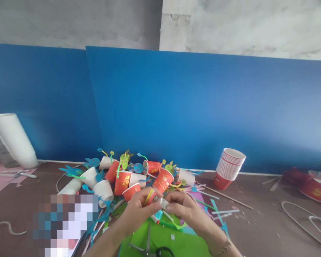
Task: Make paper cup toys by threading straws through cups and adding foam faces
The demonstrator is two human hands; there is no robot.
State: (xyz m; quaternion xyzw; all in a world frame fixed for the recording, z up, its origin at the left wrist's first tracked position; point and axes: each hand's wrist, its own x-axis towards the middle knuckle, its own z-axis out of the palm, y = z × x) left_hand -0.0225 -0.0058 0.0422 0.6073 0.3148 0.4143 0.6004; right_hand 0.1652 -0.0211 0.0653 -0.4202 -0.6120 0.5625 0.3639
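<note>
My left hand (140, 207) is closed, with a narrow yellow piece (149, 197) between its fingers that looks like a straw. Its thumb meets the left side of a small clear roll of tape (162, 202). My right hand (184, 208) pinches the roll's other side. Below the hands lie green paper sheets (182, 244) and scissors with black handles (164, 252), spread apart. Just beyond are red paper cups (163, 180) and white paper cups (103, 191), several bearing blue or green paper cutouts (125, 161). My fingers partly hide the roll.
A stack of paper cups (230, 164) stands on the right, before a blue partition (203, 107). A tall white cup stack (14, 141) leans at far left. Paper scraps and straws (226, 212) litter the brown table (256, 228). A white cable (296, 223) curls at right.
</note>
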